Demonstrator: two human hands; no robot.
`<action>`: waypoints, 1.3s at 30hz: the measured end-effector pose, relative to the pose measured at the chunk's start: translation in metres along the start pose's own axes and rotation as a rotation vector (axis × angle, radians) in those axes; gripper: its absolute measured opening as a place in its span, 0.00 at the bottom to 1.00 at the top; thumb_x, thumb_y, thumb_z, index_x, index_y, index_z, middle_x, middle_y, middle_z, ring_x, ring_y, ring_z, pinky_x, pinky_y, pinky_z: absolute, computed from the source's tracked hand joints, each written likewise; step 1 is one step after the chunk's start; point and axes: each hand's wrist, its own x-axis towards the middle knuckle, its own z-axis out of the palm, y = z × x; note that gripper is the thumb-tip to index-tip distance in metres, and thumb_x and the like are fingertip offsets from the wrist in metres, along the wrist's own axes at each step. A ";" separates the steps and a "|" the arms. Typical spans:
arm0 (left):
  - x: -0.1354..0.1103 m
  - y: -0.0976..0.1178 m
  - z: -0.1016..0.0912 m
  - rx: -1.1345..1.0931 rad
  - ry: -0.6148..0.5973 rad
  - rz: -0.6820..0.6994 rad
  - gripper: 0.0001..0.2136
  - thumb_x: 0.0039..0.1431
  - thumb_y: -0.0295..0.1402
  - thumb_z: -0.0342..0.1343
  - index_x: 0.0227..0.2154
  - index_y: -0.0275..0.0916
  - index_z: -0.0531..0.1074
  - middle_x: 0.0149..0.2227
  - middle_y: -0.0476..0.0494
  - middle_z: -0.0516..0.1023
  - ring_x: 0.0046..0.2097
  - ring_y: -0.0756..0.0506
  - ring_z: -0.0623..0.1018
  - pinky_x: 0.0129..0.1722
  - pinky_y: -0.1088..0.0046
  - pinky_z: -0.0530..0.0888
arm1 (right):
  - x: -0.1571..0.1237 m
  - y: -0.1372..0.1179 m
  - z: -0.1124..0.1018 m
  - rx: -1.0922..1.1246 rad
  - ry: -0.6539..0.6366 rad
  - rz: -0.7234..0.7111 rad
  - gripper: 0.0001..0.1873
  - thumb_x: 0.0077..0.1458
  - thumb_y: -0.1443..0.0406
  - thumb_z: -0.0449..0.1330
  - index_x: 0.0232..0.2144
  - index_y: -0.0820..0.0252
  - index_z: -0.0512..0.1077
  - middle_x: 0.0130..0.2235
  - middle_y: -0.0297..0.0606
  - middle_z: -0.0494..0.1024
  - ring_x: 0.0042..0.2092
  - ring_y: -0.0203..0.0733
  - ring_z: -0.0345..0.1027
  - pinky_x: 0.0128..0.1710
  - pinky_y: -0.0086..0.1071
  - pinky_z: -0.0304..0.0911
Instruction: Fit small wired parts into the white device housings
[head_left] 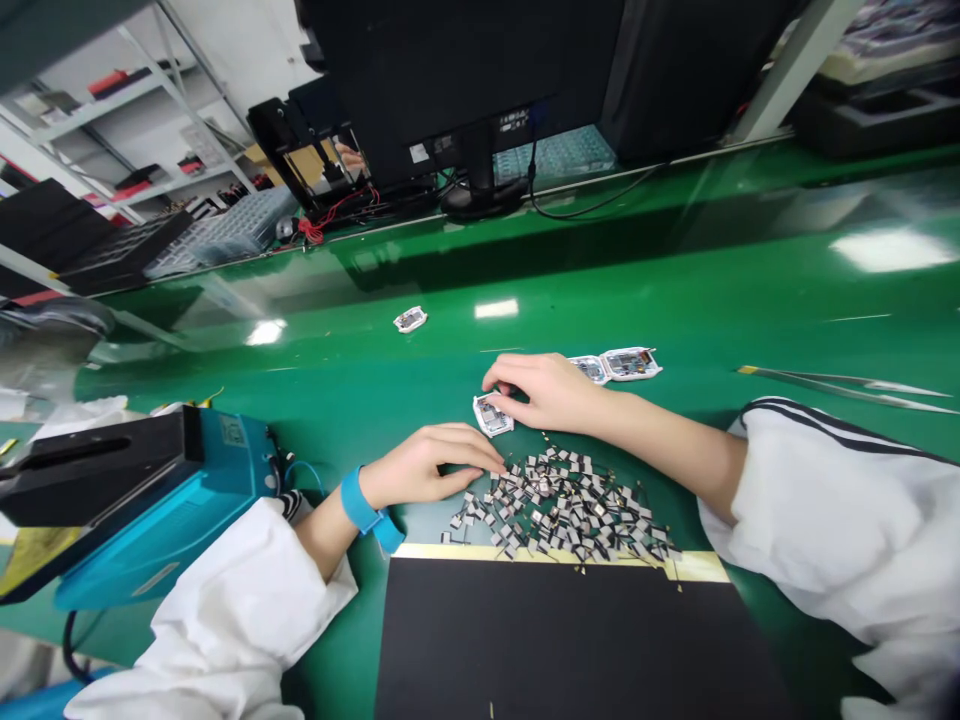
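My right hand (544, 392) rests on the green table with its fingers pinched on a small white-framed circuit board (492, 415). My left hand (429, 464), with a blue wrist strap (361, 503), lies just below it; its fingers are drawn together with the tips at the edge of a heap of several small grey and black parts (562, 505). Whether the left fingertips hold a part is hidden. Two more white-framed boards (616, 365) lie just past my right hand, and one board (410, 319) lies farther off.
A black mat (577, 640) with a yellow tape edge lies nearest me. A blue and black device (142, 490) stands at the left. Metal tweezers (847, 385) lie at the right. A monitor stand (480, 185), cables and shelves line the far side.
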 end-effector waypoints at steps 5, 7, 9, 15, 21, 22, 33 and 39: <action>-0.002 0.008 0.002 -0.016 0.018 -0.011 0.09 0.54 0.24 0.53 0.39 0.33 0.71 0.39 0.41 0.74 0.43 0.49 0.71 0.46 0.73 0.68 | 0.001 0.008 -0.003 0.028 -0.116 -0.078 0.10 0.55 0.66 0.52 0.40 0.57 0.70 0.41 0.35 0.70 0.41 0.37 0.65 0.35 0.27 0.56; -0.003 0.011 0.001 0.010 0.026 -0.043 0.08 0.53 0.27 0.55 0.37 0.34 0.71 0.37 0.43 0.74 0.41 0.50 0.72 0.44 0.74 0.68 | 0.003 0.006 -0.003 -0.019 -0.144 -0.017 0.09 0.56 0.65 0.53 0.38 0.59 0.71 0.38 0.34 0.71 0.39 0.36 0.66 0.34 0.26 0.56; -0.003 0.016 -0.001 0.061 0.031 -0.129 0.07 0.53 0.30 0.56 0.35 0.35 0.71 0.35 0.45 0.73 0.39 0.51 0.71 0.41 0.76 0.68 | 0.004 0.001 -0.002 -0.086 -0.140 0.049 0.08 0.55 0.64 0.54 0.34 0.61 0.71 0.36 0.35 0.72 0.36 0.36 0.66 0.31 0.26 0.54; -0.012 0.028 -0.007 0.084 -0.093 -0.256 0.07 0.57 0.28 0.51 0.37 0.37 0.71 0.38 0.46 0.73 0.41 0.51 0.71 0.42 0.79 0.67 | 0.005 -0.007 0.002 -0.175 -0.053 0.175 0.11 0.55 0.62 0.53 0.26 0.63 0.69 0.28 0.37 0.73 0.30 0.41 0.66 0.24 0.28 0.45; -0.016 0.025 -0.008 0.041 -0.165 -0.144 0.11 0.58 0.21 0.45 0.36 0.35 0.72 0.38 0.45 0.75 0.43 0.51 0.71 0.45 0.78 0.67 | -0.001 0.001 -0.001 -0.096 -0.036 0.055 0.11 0.55 0.67 0.50 0.40 0.56 0.69 0.38 0.34 0.71 0.36 0.36 0.65 0.29 0.27 0.52; -0.017 0.024 -0.009 0.059 -0.176 -0.143 0.11 0.58 0.21 0.45 0.36 0.35 0.71 0.38 0.45 0.74 0.43 0.51 0.71 0.46 0.78 0.67 | -0.002 0.004 -0.003 -0.072 -0.048 -0.008 0.13 0.55 0.68 0.50 0.42 0.53 0.68 0.40 0.33 0.69 0.38 0.35 0.65 0.31 0.26 0.53; -0.025 0.020 -0.020 0.133 0.030 -0.259 0.07 0.57 0.27 0.50 0.37 0.37 0.71 0.37 0.45 0.73 0.38 0.53 0.72 0.38 0.80 0.69 | 0.000 0.009 -0.011 -0.349 -0.128 -0.422 0.11 0.59 0.63 0.48 0.38 0.50 0.70 0.35 0.33 0.67 0.30 0.33 0.60 0.25 0.28 0.46; -0.008 0.022 0.008 0.386 0.244 -0.241 0.10 0.60 0.26 0.45 0.41 0.35 0.68 0.39 0.43 0.70 0.41 0.51 0.70 0.41 0.76 0.69 | 0.001 -0.002 -0.006 -0.334 -0.117 -0.437 0.15 0.60 0.61 0.46 0.31 0.62 0.69 0.28 0.33 0.68 0.31 0.35 0.62 0.26 0.29 0.47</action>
